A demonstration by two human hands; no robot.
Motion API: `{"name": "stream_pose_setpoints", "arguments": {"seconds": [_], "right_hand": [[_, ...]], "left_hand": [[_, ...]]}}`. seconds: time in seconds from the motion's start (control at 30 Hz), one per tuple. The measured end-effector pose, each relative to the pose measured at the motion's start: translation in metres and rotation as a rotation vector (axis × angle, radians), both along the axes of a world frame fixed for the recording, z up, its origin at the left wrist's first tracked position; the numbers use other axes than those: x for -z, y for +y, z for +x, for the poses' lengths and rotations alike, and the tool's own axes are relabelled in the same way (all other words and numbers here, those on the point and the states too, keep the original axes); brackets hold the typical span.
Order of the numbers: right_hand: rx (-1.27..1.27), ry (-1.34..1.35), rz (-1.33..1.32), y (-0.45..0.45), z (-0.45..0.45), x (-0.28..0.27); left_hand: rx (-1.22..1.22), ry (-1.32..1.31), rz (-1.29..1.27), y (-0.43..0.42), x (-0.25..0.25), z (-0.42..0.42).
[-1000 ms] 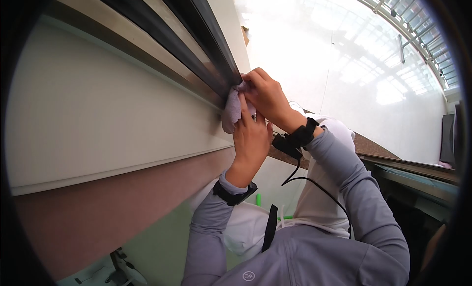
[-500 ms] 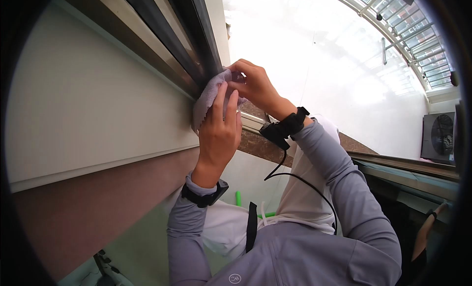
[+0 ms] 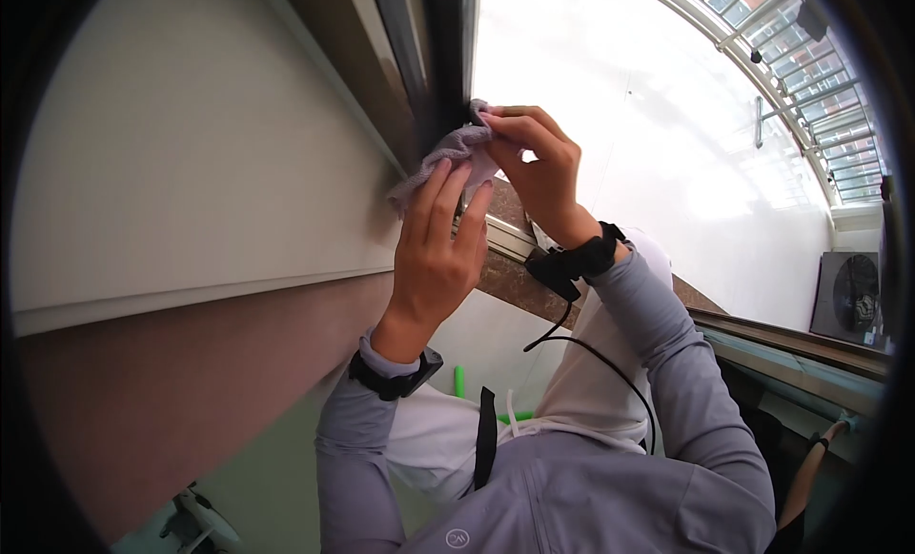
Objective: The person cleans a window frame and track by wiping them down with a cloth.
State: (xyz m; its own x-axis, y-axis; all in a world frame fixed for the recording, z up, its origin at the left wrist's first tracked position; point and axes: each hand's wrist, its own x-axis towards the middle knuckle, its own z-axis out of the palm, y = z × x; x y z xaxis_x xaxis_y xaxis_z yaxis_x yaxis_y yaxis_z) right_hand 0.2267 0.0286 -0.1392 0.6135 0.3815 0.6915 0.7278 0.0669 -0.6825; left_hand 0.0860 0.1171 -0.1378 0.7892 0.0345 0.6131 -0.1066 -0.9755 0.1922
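A crumpled light purple cloth (image 3: 462, 147) lies against the lower end of a dark window or door frame (image 3: 448, 68). My right hand (image 3: 543, 163) pinches the cloth's upper right part between thumb and fingers, close to the frame's edge. Lower and to the left, my left hand (image 3: 438, 249) rests its spread fingertips on the cloth's lower edge. Both wrists wear black bands, and a black device with a cable hangs at the right wrist.
A pale panel (image 3: 210, 154) fills the left side. A metal track (image 3: 505, 235) runs beside brown stone below my hands. Railings (image 3: 829, 106) and a fan unit (image 3: 851, 292) stand at the right. Another person's arm (image 3: 810, 468) shows at the lower right.
The cloth has bunched up more and its upper part is now lifted along the frame by my right hand. My left hand's fingers have spread. The view has shifted against the frame.
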Motion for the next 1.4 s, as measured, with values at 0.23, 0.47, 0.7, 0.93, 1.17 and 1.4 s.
{"name": "stream_pose_setpoints", "arguments": {"seconds": [0.23, 0.47, 0.7, 0.93, 1.17, 1.4], "right_hand": [[-0.049, -0.305, 0.13, 0.009, -0.014, -0.044], [-0.002, 0.115, 0.019, 0.024, -0.027, -0.002], [0.011, 0.213, 0.073, 0.024, -0.034, -0.011], [0.108, 0.026, 0.219, 0.038, -0.039, -0.041], [0.195, 0.175, 0.381, 0.064, -0.054, -0.047], [0.204, 0.141, 0.358, 0.061, -0.055, -0.047]], "left_hand": [[0.04, -0.28, -0.021, 0.016, -0.015, -0.001], [-0.061, -0.046, -0.051, 0.016, 0.009, 0.004], [0.001, -0.127, -0.223, 0.011, 0.002, 0.009], [-0.021, -0.278, -0.135, 0.024, -0.025, 0.018], [-0.08, -0.203, -0.178, 0.027, -0.03, 0.018], [-0.092, -0.24, -0.178, 0.027, -0.025, 0.02]]}}
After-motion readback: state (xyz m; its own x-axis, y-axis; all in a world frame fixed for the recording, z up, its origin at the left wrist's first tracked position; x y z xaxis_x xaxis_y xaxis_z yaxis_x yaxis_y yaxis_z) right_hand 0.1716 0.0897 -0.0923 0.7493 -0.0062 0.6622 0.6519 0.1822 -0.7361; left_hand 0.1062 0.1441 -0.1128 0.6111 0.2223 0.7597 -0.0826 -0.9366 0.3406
